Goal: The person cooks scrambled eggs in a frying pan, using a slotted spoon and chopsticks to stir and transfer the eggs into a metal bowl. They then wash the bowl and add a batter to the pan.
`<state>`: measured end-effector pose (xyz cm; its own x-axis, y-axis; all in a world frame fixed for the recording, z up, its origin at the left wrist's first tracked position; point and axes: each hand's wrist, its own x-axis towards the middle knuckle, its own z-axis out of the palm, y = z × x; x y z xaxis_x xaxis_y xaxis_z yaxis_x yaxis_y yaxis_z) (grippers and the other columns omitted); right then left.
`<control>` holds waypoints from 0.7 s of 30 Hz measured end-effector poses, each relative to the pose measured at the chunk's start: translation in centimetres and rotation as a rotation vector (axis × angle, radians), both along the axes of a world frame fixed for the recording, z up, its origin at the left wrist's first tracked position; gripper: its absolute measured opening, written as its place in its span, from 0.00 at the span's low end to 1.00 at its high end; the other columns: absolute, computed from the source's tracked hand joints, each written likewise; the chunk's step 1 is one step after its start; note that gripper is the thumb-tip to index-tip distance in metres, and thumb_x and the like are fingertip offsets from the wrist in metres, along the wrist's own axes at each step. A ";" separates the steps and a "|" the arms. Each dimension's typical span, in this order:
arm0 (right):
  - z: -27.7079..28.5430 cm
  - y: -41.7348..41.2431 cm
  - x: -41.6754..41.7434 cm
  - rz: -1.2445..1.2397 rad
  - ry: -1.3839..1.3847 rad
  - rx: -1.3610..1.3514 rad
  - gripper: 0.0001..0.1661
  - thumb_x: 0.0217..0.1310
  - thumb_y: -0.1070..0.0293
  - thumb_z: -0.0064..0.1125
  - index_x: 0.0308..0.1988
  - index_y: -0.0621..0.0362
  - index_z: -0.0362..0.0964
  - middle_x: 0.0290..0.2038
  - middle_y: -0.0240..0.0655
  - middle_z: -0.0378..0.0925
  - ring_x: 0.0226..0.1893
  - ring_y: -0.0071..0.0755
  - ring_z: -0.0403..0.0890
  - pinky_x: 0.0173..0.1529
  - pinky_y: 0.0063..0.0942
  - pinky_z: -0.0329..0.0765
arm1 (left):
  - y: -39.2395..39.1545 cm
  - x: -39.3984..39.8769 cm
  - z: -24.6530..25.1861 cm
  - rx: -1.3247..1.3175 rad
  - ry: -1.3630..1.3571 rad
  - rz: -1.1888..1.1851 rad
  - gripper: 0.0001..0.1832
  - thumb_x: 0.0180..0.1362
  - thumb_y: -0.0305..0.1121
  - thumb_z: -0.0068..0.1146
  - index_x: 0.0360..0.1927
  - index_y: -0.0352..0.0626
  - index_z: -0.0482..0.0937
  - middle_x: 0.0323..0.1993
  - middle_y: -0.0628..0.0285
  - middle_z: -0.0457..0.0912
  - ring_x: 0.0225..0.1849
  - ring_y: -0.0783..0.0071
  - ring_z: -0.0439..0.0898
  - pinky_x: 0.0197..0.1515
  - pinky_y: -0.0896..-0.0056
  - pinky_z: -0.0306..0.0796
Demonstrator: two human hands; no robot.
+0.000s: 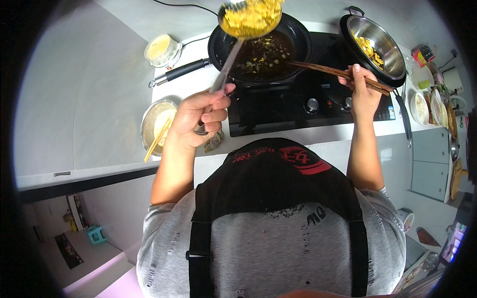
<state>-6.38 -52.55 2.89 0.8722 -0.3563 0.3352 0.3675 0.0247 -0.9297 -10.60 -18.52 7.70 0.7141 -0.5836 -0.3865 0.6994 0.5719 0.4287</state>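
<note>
My left hand (203, 115) is closed around the handle of a metal ladle (228, 63), whose bowl is heaped with yellow, egg-like food (253, 18) and is raised over the far part of a black frying pan (214, 44). Dark liquid with small floating bits (261, 56) lies in the pan. My right hand (361, 83) grips brown wooden chopsticks (324, 68), their tips at the pan's right side. Beyond that hand, a steel bowl (395, 56) holding more yellow pieces (367, 50) rests in a black pan at the right.
The pan stands on a black glass cooktop (275, 111) with knobs. At left are a lidded container (158, 48) and a metal bowl (147, 123) with light chopsticks (158, 139). A small plastic bag (214, 141) lies by the counter edge. Dishes (420, 108) line the right.
</note>
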 end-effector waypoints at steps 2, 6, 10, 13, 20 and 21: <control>0.2 -0.1 -0.2 -0.011 -0.021 0.014 0.12 0.60 0.68 0.53 0.32 0.69 0.72 0.27 0.40 0.76 0.23 0.29 0.79 0.29 0.21 0.79 | 0.0 -0.3 1.7 0.038 -0.086 0.009 0.15 0.58 0.28 0.44 0.50 0.38 0.68 0.21 0.72 0.62 0.14 0.89 0.58 0.11 0.87 0.53; -0.3 -0.2 -0.4 -0.001 0.044 0.014 0.12 0.60 0.67 0.53 0.32 0.67 0.72 0.29 0.40 0.75 0.24 0.30 0.79 0.30 0.22 0.79 | 0.0 -0.4 0.8 0.033 -0.039 0.006 0.13 0.59 0.28 0.44 0.47 0.38 0.69 0.21 0.71 0.63 0.14 0.88 0.58 0.11 0.87 0.52; -0.9 -0.5 -0.6 0.005 0.081 0.026 0.12 0.60 0.66 0.53 0.33 0.66 0.71 0.30 0.40 0.75 0.25 0.30 0.79 0.30 0.22 0.79 | -0.2 -0.5 -2.9 -0.051 0.193 -0.010 0.11 0.60 0.28 0.43 0.46 0.39 0.69 0.20 0.72 0.63 0.14 0.88 0.58 0.12 0.87 0.52; -0.4 -0.8 -0.8 -0.022 0.038 0.067 0.12 0.59 0.67 0.54 0.31 0.68 0.72 0.28 0.39 0.76 0.23 0.28 0.79 0.28 0.20 0.78 | 0.0 -0.9 -2.9 -0.103 0.162 -0.030 0.12 0.60 0.28 0.43 0.46 0.38 0.69 0.20 0.72 0.63 0.13 0.88 0.57 0.12 0.87 0.53; 0.3 -2.0 -1.1 -0.059 -0.055 0.079 0.14 0.59 0.66 0.54 0.32 0.69 0.72 0.28 0.40 0.76 0.23 0.29 0.79 0.29 0.20 0.78 | 0.0 -1.4 0.8 -0.019 -0.105 0.021 0.17 0.61 0.28 0.41 0.53 0.35 0.65 0.22 0.70 0.62 0.13 0.89 0.57 0.10 0.88 0.51; 0.0 -2.2 -1.1 -0.053 -0.056 0.079 0.13 0.59 0.66 0.54 0.32 0.69 0.72 0.28 0.40 0.76 0.23 0.29 0.79 0.29 0.20 0.78 | 0.0 -1.4 0.3 -0.040 -0.072 0.007 0.16 0.61 0.28 0.41 0.52 0.35 0.65 0.22 0.70 0.62 0.13 0.89 0.57 0.10 0.89 0.51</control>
<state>-7.44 -54.71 2.88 0.8322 -0.4282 0.3523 0.4216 0.0761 -0.9036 -12.00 -18.54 7.99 0.7435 -0.5925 -0.3102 0.6633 0.5942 0.4548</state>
